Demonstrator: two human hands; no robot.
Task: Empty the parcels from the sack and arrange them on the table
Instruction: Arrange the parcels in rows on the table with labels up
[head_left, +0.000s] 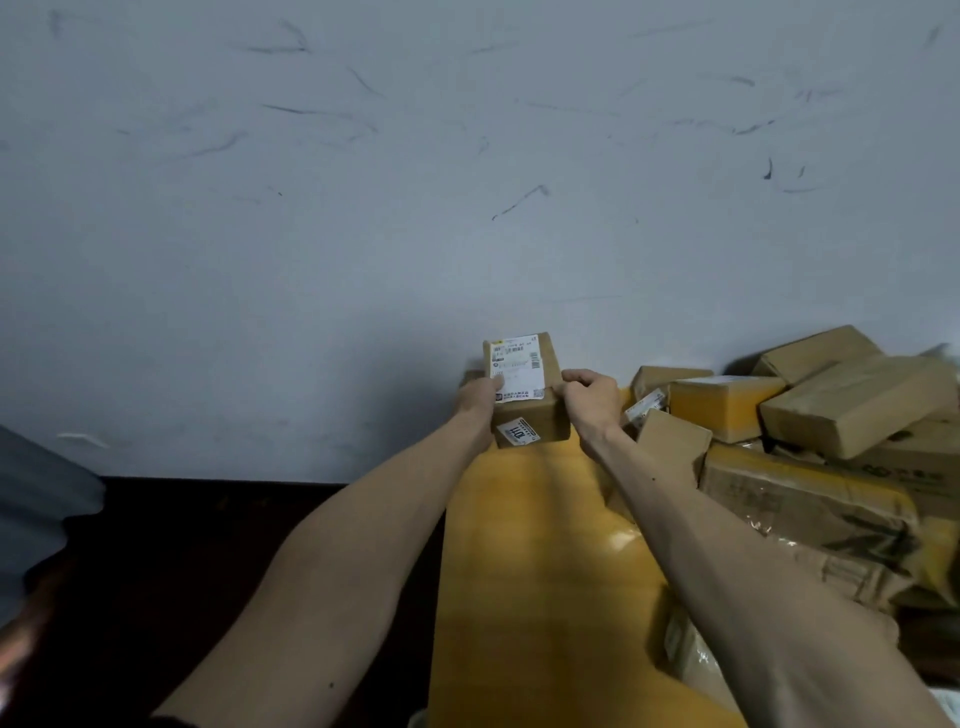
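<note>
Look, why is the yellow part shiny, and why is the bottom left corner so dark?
Head view: the light is dim and uneven, so the lower left is nearly black; a pale glare patch sits on the glossy yellow surface; the small box, held by the left hand and right hand, looks fairly sharp; the pile of boxes blurs toward the right edge.

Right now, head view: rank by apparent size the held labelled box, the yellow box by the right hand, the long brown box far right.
1. long brown box, clearly largest.
2-3. labelled box and yellow box look alike. The yellow one is partly hidden, so I won't rank them.
</note>
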